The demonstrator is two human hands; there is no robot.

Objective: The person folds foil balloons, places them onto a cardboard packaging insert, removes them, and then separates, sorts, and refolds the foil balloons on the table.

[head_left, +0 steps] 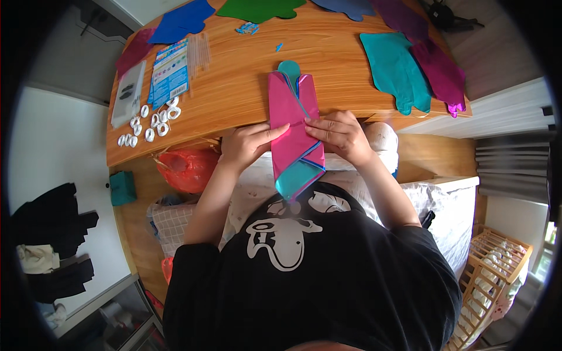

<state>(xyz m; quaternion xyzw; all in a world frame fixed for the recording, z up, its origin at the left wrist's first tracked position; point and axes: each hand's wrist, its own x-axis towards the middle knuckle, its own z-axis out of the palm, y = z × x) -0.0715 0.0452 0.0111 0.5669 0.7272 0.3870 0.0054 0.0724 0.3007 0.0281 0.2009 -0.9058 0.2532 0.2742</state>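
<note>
A folded pink foil balloon (290,108), long and narrow, juts over the table's near edge toward my chest. Teal and blue layers show along its slanting folds and at both ends. My left hand (246,145) grips its left side, fingertips on the pink face. From the right, my right hand (341,136) pinches the opposite edge, with fingers closed together on top. Both thumbs are hard to make out, and the balloon's underside is hidden.
On the wooden table (234,76) are flat foil sheets in blue (182,22), green (260,8), teal (395,70) and magenta (439,73). Several white ribbon rolls (158,120), a printed packet (170,73) and clear straws (200,51) lie left. A red plastic bag (187,169) hangs below the edge.
</note>
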